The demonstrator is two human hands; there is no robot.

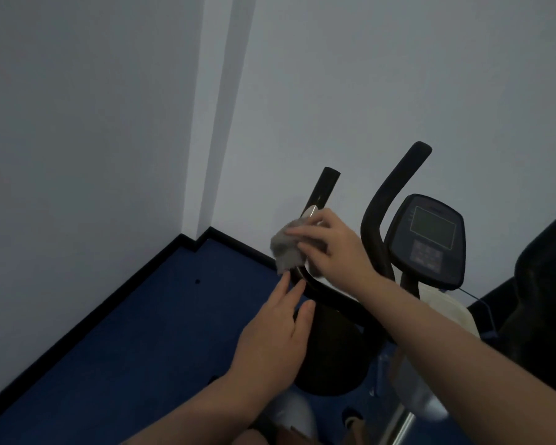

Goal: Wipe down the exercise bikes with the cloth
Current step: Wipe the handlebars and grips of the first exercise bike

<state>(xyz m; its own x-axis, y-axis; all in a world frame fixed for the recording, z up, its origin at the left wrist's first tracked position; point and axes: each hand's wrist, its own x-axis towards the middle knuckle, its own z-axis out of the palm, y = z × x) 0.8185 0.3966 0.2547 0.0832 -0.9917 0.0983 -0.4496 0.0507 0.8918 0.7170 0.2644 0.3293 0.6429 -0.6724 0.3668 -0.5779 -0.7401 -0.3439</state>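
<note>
The left hand [275, 342] is held spread, fingertips touching the handlebar [326, 292] just below the grip. The cloth [286, 248] is pinched around the bar by the right hand [329, 244].

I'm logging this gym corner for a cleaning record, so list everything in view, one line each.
cloth: one, grey, wrapped on the left handlebar, under the right hand
left handlebar: one, black, rising toward the wall, with a silver patch just above the cloth
right handlebar: one, black, curved, beside the console
console: one, dark with a grey screen, on the post right of the handlebars
bike body: white, partly hidden below the console
dark seat-like shape: one, black, at the right edge
floor: blue, with a black skirting along the walls
walls: pale grey, meeting in a corner
right hand: one, pressing the cloth onto the left handlebar
left hand: one, fingers straight, tips by the bar below the cloth
</note>
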